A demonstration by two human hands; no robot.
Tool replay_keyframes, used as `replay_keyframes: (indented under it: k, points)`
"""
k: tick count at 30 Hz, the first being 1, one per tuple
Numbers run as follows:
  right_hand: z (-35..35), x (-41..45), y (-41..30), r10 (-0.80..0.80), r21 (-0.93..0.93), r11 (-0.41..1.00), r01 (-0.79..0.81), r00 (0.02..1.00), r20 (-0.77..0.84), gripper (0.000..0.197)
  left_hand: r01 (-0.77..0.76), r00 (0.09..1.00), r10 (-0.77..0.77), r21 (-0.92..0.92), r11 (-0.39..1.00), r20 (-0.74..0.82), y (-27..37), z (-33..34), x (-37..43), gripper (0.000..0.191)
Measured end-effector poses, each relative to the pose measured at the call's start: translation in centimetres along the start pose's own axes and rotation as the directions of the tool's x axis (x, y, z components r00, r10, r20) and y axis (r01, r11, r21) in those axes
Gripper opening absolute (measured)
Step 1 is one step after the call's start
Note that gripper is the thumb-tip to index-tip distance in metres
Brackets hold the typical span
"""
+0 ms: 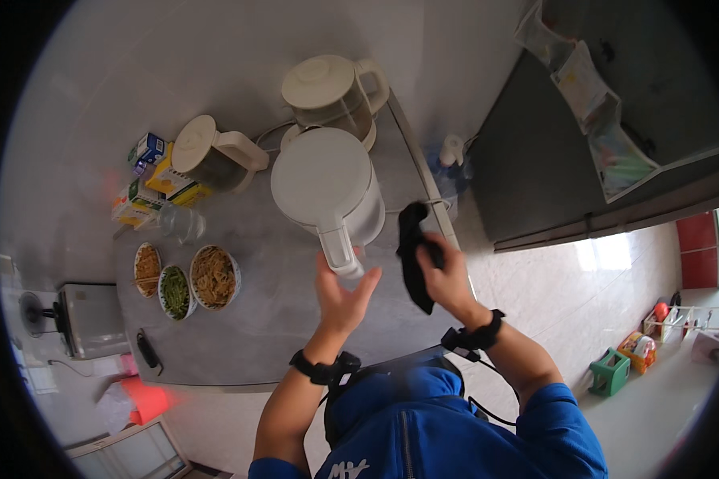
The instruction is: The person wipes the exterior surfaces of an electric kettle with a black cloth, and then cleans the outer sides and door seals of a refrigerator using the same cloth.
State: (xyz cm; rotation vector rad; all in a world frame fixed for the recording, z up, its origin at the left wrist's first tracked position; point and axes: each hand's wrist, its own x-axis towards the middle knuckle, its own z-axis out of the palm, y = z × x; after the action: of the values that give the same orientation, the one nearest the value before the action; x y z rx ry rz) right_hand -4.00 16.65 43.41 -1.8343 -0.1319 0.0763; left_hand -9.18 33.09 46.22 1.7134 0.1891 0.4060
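Note:
A white electric kettle [323,179] with its lid down stands on the grey tabletop [275,335] in front of me. My left hand [341,299] is at the kettle's handle [338,248], fingers partly hidden behind it and the thumb spread away to the side. To the right, near the table edge, my right hand [446,275] grips a black cloth [416,281] that looks bunched up. Each wrist wears a black strap with a small device.
Behind the kettle stand a large glass pot [335,111] and a smaller glass pot [218,158]. Several boxes [168,173] and a clear glass jar [183,221] are at left, above food bowls [215,278]. A black-handled tool [148,350] lies near the front-left edge. A dark cabinet [539,149] rises at right.

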Motion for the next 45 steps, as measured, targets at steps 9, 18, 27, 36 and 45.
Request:
replay_keyframes:
  k: [9, 18, 27, 36, 45]
  points:
    - [5.0, 12.4, -13.4, -0.536, -0.323, 0.679, 0.659, 0.746, 0.396, 0.041, 0.159, 0.987, -0.159, 0.007, 0.987, 0.015, 1.2, 0.8, 1.5, 0.032]
    - [7.9, 11.4, -13.6, -0.477, -0.339, 0.485, 0.806, 0.568, 0.671, 0.051, -0.032, 0.998, 0.025, -0.130, 0.991, -0.055, -0.7, 1.0, 1.7, 0.030]
    - [5.2, 6.3, -12.5, -0.653, -0.002, 0.599, 0.801, 0.490, 0.577, 0.013, 0.027, 0.995, -0.036, -0.097, 0.995, -0.092, -1.0, 1.3, 1.1, 0.018]
    - [-1.5, 4.2, -3.7, -0.229, 0.128, 0.965, 0.230, 0.973, -0.025, 0.015, 0.113, 0.966, -0.115, -0.020, 0.993, -0.232, 1.4, 1.7, 1.2, 0.029]
    - [-4.7, 0.4, -1.3, -0.057, 0.030, 0.998, 0.060, 0.995, -0.076, 0.021, 0.654, 0.755, -0.606, -0.214, 0.726, 0.251, 4.4, -1.3, 1.5, 0.063]
